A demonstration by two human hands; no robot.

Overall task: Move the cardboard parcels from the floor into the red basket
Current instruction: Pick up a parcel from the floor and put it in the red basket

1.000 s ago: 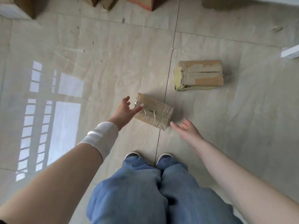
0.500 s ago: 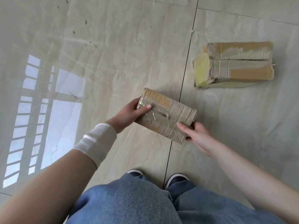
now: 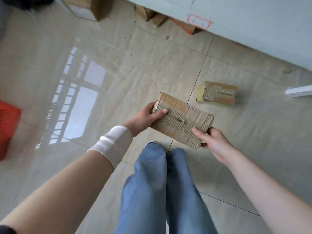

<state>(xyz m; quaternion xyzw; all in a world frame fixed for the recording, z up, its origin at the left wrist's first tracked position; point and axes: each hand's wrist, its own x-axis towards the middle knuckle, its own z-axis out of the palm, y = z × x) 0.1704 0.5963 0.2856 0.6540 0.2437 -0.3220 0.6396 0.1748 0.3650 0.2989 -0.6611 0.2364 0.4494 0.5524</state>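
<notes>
The flat brown taped cardboard parcel (image 3: 182, 120) hung above the floor (image 3: 118, 68), well right of the red plastic basket (image 3: 8, 125). The left hand (image 3: 145, 118) and right hand (image 3: 211, 141) each gripped an end, likely to keep it level. A torn second parcel (image 3: 217, 95) lay farther right.

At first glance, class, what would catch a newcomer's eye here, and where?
A worn cardboard parcel sits mid-frame, gripped at its ends by the left hand and right hand. A second torn parcel lies on the floor to its right, and the red basket shows at the left edge.
</notes>
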